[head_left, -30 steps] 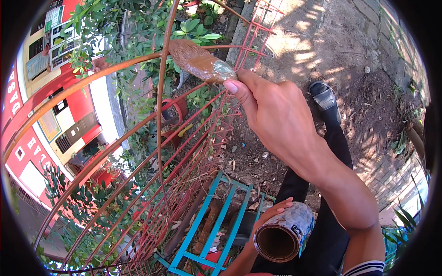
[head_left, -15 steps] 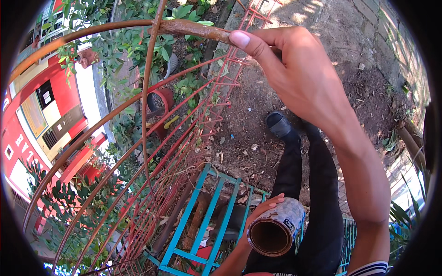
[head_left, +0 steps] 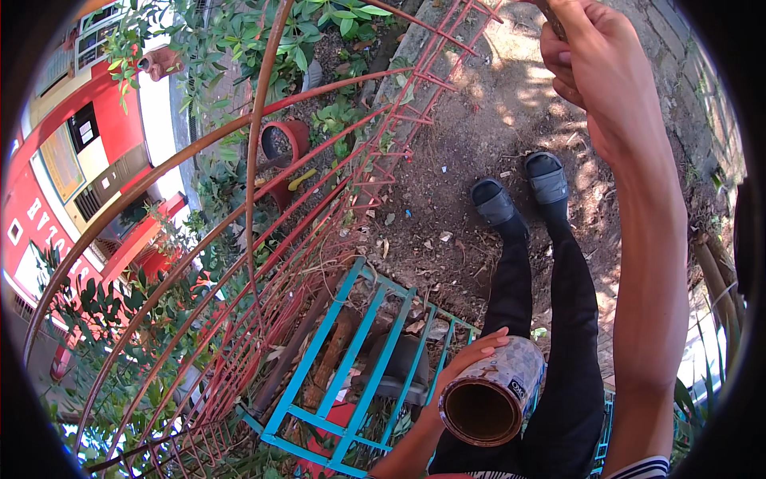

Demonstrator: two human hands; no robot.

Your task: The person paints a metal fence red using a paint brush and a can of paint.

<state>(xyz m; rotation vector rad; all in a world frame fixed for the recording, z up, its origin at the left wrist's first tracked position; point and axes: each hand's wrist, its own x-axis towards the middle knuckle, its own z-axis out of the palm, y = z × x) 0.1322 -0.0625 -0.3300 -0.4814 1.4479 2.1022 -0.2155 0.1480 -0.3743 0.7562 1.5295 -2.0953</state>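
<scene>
- Hands are well apart in the head view, each closed on something of its own.
- Right hand, up near the top edge, pinches a brush; only a short brown part of it shows, the rest being cut off by the picture's edge or covered by the fingers.
- Left hand, low in the picture, wraps the side of a can with its fingers laid along the patterned grey-blue wall; the thumb is hidden.
- The can sits in front of the person's dark trousers, its open mouth turned toward the camera and its rim stained brown; whether it also rests on a leg cannot be told.
- Left of the can stands a turquoise slatted metal frame.
- Curved red and brown metal bars fill much of the left side, with green leaves and a red pot seen beyond them.
- Two dark sandals are on the feet, over bare earth flecked with sunlight and dry leaves.
- At far left is a red and cream building.
</scene>
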